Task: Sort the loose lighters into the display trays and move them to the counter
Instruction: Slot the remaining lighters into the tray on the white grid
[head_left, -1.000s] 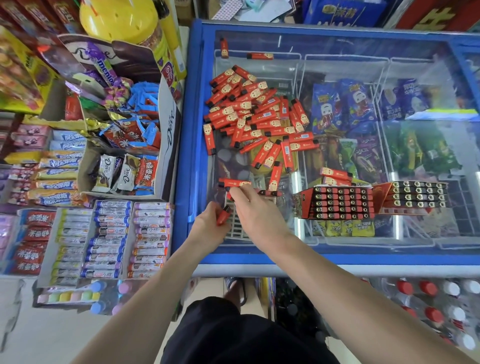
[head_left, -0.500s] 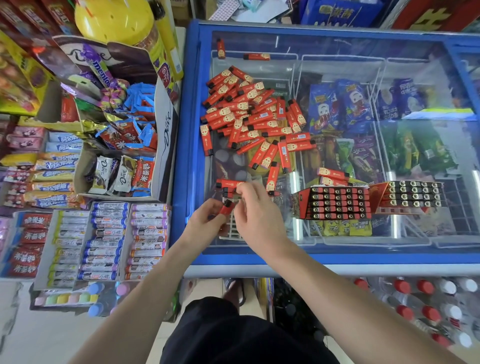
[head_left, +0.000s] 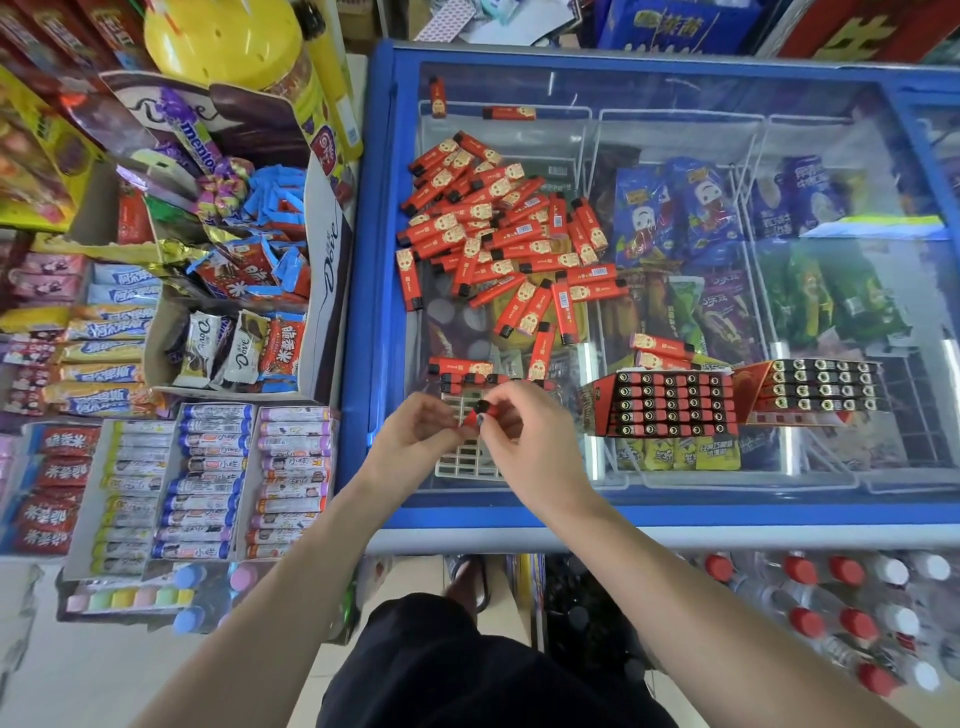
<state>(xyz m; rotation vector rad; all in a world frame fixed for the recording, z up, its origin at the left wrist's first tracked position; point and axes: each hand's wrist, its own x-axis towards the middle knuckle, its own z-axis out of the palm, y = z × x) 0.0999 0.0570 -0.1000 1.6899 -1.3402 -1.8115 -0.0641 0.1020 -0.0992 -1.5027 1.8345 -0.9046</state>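
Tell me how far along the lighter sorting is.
Done: two full trays stand on the freezer lid. In hand: both hands, left and right, pinch one lighter over an empty white tray. Left: the big loose pile, and nothing is on the counter yet.

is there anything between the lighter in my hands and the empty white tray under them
Nothing visible. Both the left hand and the right hand pinch one red lighter directly above the white grid tray on the freezer lid. Only your own fingers cover part of the tray's slots.
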